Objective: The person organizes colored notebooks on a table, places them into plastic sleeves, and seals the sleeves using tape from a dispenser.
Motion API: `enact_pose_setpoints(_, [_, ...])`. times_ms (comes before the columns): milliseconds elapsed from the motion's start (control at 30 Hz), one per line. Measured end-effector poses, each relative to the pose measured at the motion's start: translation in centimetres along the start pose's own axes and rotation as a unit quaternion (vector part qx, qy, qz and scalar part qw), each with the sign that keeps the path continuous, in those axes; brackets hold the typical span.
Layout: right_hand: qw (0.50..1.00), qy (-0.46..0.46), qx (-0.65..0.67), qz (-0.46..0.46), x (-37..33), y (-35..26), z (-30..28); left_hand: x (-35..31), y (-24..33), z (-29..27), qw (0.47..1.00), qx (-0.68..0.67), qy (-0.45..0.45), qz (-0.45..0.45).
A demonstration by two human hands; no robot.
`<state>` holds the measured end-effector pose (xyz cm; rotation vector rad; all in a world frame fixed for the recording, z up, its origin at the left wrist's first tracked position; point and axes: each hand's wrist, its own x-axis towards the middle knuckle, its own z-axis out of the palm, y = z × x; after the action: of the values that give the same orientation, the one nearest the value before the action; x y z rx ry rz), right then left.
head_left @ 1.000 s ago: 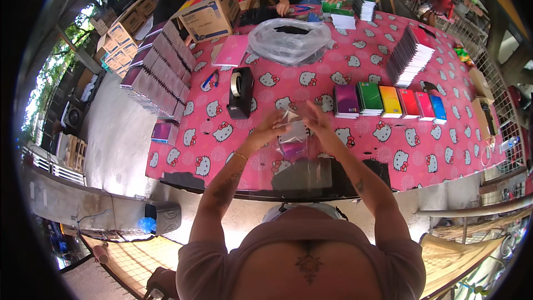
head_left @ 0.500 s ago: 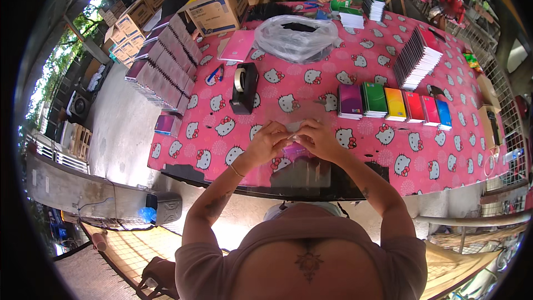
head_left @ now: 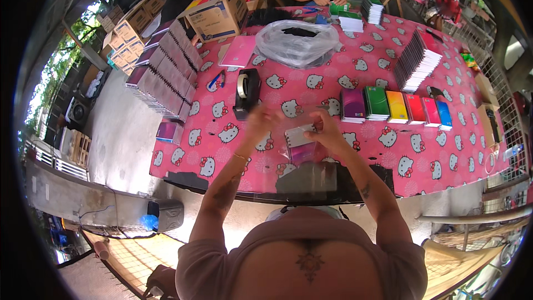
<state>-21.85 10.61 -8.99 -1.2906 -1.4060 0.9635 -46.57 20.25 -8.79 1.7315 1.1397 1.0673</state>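
Observation:
A notebook with a purple and white front lies in a clear plastic sleeve before me near the table's front edge. At the sleeve's upper right corner, my right hand pinches the film between thumb and fingers. My left hand is raised to the left of the sleeve, apart from it, close to the near end of a black tape dispenser. Motion smears its fingers, so what they hold, if anything, is unclear.
Notebook stacks in purple, green and other colours stand to the right. Tall notebook stacks line the left edge. Farther back are a plastic bag, a carton and a co-worker's hands. Scissors lie left of the dispenser.
My hands were together over the sleeve's top edge. The left has moved away to the left, toward the tape dispenser; the right stays at the sleeve, slightly farther right.

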Motion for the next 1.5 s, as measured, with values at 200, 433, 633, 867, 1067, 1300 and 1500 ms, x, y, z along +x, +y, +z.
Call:
enact_pose_setpoints(200, [0.999,0.029,-0.018,0.010,-0.9,-1.2,2.3,4.4,-7.5,-11.0,0.943,-0.045,0.129,-0.302])
enact_pose_setpoints(433, [0.995,0.091,-0.031,-0.001,-1.8,-2.1,3.0,0.3,-9.1,-10.4,0.938,-0.256,0.175,-0.155])
enact_pose_setpoints(633, [0.986,0.158,-0.049,-0.012,-3.0,-1.6,3.4,2.8,1.2,-9.7,0.793,0.600,0.103,0.002])
enact_pose_setpoints(867, [0.984,0.177,-0.030,-0.004,-3.0,-2.0,4.1,3.0,0.0,-8.6,0.956,0.259,0.139,-0.012])
enact_pose_setpoints(1067, [0.988,0.155,-0.017,-0.010,-2.5,-1.6,4.7,-1.8,-10.4,-11.3,0.923,-0.222,0.143,-0.281])
enact_pose_setpoints(1300, [0.983,0.178,-0.032,-0.014,-3.2,-1.5,3.5,1.6,1.9,-10.2,0.832,0.553,0.018,-0.040])
enact_pose_setpoints(1500, [0.986,0.165,-0.009,-0.010,-2.9,-1.3,4.2,2.9,11.3,-0.9,0.872,0.210,-0.400,0.191])
